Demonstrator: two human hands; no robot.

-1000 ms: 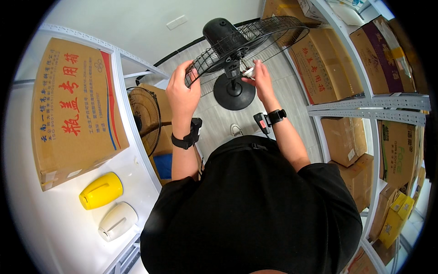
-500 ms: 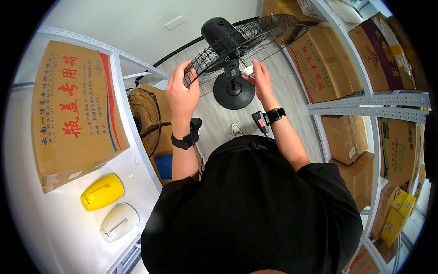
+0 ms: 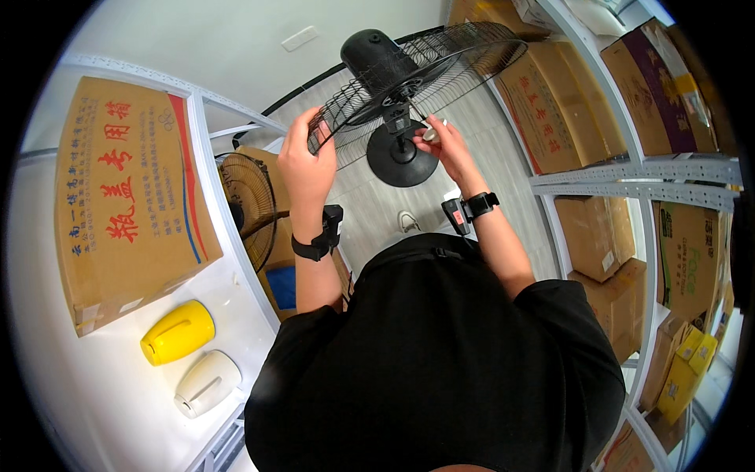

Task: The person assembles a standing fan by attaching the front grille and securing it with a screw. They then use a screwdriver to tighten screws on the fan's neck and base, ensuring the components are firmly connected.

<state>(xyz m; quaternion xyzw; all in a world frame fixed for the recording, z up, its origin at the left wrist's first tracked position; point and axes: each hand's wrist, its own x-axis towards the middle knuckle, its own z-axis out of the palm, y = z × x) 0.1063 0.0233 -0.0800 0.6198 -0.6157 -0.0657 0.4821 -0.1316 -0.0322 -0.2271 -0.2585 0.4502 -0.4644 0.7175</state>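
A black pedestal fan stands in front of me, its wire guard tilted and its round base on the floor. My left hand is closed around the left rim of the wire guard. Just right of the fan's pole, below the guard, my right hand pinches a small white rounded object. Fingers cover part of that object, so its kind is unclear. Each wrist wears a black strap with a small device.
On the left white shelf sit a large printed carton, a yellow jug-like vessel and a white one. A second fan stands below, beside the shelf. Cartons fill the metal rack on the right.
My right hand has turned slightly and the white object now shows less between its fingers. The left hand and the guard have shifted a little to the left.
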